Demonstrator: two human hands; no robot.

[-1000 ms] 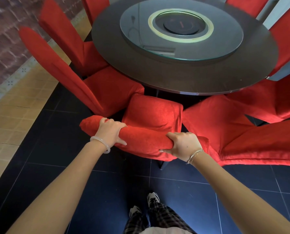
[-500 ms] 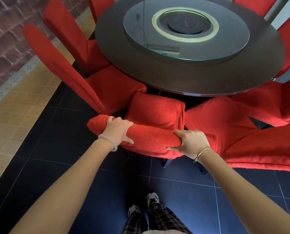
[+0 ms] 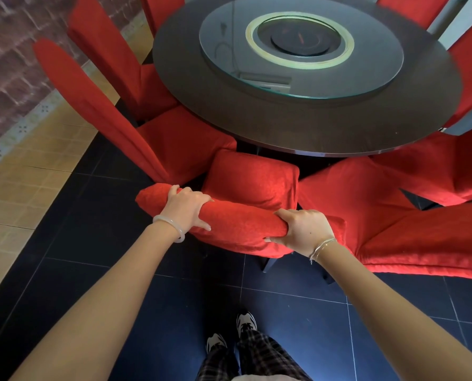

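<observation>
A chair in a red fabric cover (image 3: 250, 180) stands in front of me with its seat pointing toward a round dark table (image 3: 190, 105). My left hand (image 3: 186, 209) grips the left end of the chair's top rail, fingers curled over it. At the right end of the same rail my right hand (image 3: 304, 232) grips it, thumb below. The front edge of the seat lies close to the table's rim.
More red-covered chairs crowd both sides: one close on the left (image 3: 174, 144), one close on the right (image 3: 380, 215). A glass turntable (image 3: 380, 75) lies on the table. The floor is dark tile (image 3: 284, 298), with tan tile (image 3: 17, 188) and a brick wall to the left.
The chair has slid forward toward the table with both hands on its top rail. My right hand has tightened from a looser hold half a second ago into a full grip.
</observation>
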